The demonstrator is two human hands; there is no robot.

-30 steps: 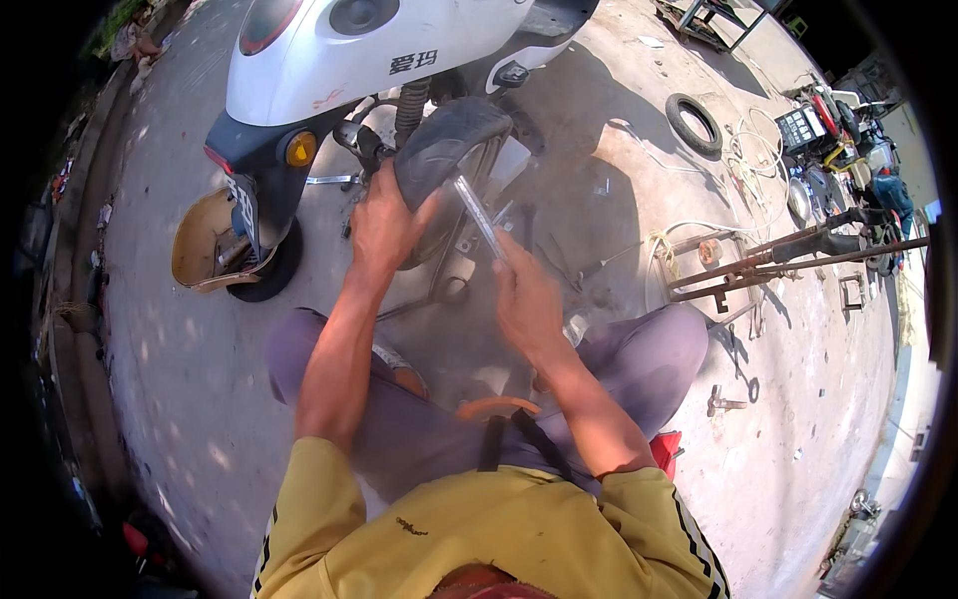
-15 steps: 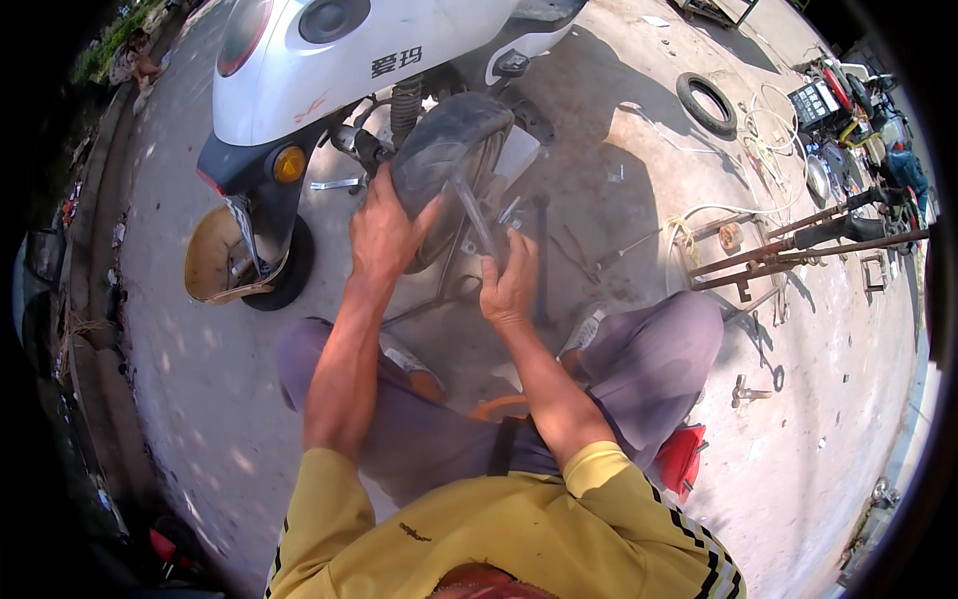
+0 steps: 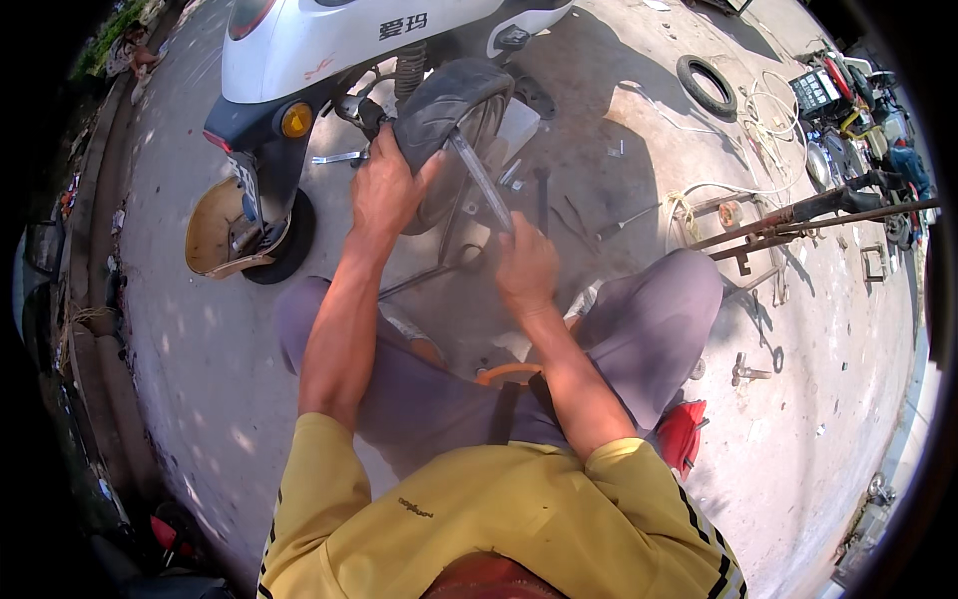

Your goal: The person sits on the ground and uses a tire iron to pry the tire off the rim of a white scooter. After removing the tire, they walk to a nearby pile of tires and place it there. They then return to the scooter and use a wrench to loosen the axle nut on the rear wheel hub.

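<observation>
A white scooter (image 3: 369, 40) stands ahead of me, its wheel with a black tire (image 3: 444, 110) facing me. My left hand (image 3: 381, 195) holds the tire's left side, its thumb spread over the tread and its fingers closed at the edge. In my right hand (image 3: 527, 265) is the lower end of a silver tire lever (image 3: 481, 182), with fingers wrapped round it. The lever's upper end meets the tire's right edge at the rim; how deep it reaches there is hidden. Below the wheel, between my hands and knees, a dark bar (image 3: 429, 275) lies slanted.
Left of the wheel are a tan bowl-like container (image 3: 205, 240) with small parts and a wrench (image 3: 339, 158). Pliers (image 3: 577, 220) and a screwdriver (image 3: 627, 224) lie to the right. Beyond are a loose tire (image 3: 707, 88), white hose (image 3: 768, 150), rusty metal rods (image 3: 778, 235) and a hammer (image 3: 748, 369).
My right hand has closed more firmly round the lever and shifted down along it, away from the wheel. The left hand stays on the tire. The whole view has tilted slightly.
</observation>
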